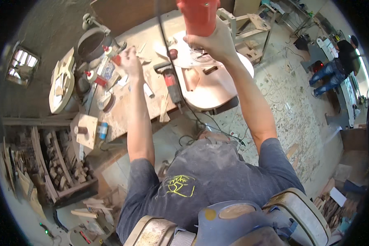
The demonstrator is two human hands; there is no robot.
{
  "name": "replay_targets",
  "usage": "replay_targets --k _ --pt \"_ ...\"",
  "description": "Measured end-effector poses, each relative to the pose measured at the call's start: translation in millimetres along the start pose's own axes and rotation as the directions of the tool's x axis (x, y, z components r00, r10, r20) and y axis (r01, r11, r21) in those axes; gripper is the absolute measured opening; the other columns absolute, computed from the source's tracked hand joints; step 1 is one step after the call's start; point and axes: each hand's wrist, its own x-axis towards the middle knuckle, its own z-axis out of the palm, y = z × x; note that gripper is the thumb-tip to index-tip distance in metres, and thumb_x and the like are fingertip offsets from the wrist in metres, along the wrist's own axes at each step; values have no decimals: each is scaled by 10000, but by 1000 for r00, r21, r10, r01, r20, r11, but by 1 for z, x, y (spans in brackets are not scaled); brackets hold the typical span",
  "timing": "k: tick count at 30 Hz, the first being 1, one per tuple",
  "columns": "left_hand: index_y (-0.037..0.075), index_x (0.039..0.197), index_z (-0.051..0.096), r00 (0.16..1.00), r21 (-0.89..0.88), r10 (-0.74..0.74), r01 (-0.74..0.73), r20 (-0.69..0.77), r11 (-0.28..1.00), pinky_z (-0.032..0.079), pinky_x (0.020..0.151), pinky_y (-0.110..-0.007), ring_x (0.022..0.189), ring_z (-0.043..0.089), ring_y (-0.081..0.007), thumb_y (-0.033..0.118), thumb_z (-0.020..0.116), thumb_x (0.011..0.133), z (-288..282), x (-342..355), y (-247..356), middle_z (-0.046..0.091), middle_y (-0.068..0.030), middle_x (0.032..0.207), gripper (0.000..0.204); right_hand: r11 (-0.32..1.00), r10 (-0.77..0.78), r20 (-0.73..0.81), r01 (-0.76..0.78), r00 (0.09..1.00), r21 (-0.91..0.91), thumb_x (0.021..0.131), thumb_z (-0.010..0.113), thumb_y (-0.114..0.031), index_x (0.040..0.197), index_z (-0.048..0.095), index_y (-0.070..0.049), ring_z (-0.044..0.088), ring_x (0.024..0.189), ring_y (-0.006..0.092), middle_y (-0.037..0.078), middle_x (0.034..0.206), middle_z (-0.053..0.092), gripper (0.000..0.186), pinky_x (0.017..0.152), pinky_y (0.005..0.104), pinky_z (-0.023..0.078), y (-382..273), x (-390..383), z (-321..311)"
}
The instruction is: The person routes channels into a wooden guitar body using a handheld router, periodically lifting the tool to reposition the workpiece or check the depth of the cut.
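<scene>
The pale guitar body (211, 96) at the right of the tabletop (115, 122) could be dented if the red tool (198, 18) were jerked by the cord (162, 28) snagging. The tool is gripped by the right hand (218, 43), arm (252, 98) stretched forward; the left hand (132, 64) is raised near a red-and-white bottle (114, 57), its grip impossible to tell.

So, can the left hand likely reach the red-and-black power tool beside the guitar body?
Probably yes: the left hand appears empty, and that power tool lies to its right with nothing large between them, though the dark cord beside it might interfere.
</scene>
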Motion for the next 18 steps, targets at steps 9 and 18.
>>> replay_targets --k 9,18 --pt "0 1005 774 596 -91 708 -737 380 669 575 859 -319 968 720 -212 151 739 906 17 -74 269 734 -126 1063 184 741 -364 59 327 930 -587 667 908 -263 1084 622 -45 698 844 276 126 920 716 550 799 389 546 -64 -24 -49" --pt "-58 1121 738 664 109 492 -650 563 752 561 778 -294 821 702 -139 274 712 960 25 -78 288 765 -91 925 370 494 -472 112 367 875 -788 642 847 -169 1063 627 -89 659 939 363 125 977 682 481 831 465 536 -89 -43 -61"
